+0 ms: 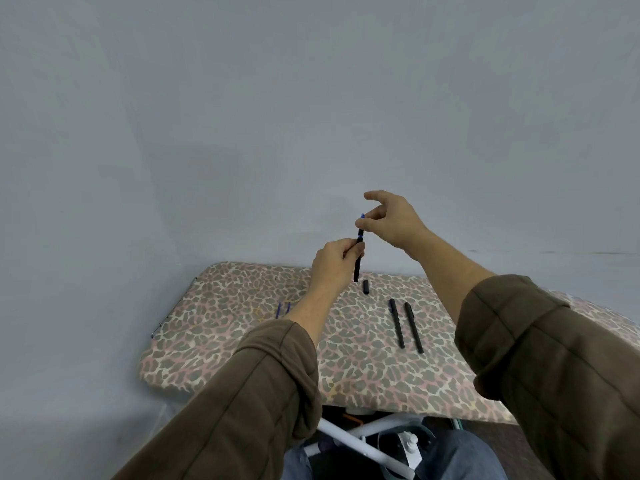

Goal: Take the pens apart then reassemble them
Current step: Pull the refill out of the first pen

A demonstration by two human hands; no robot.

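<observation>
My left hand [331, 263] grips a black pen barrel [357, 265] held nearly upright above the board. My right hand [391, 218] pinches the blue tip piece [361, 220] at the barrel's top end between thumb and finger. A short black cap [365, 286] lies on the leopard-print board [242, 327] just below the held pen. Two whole black pens [397, 323] [414, 327] lie side by side to the right. Two thin blue refills [282, 309] lie to the left, partly behind my left wrist.
The board is a padded ironing board against a plain grey wall, with its rounded end at the left. White metal legs [349, 441] and my knees in jeans show under its near edge.
</observation>
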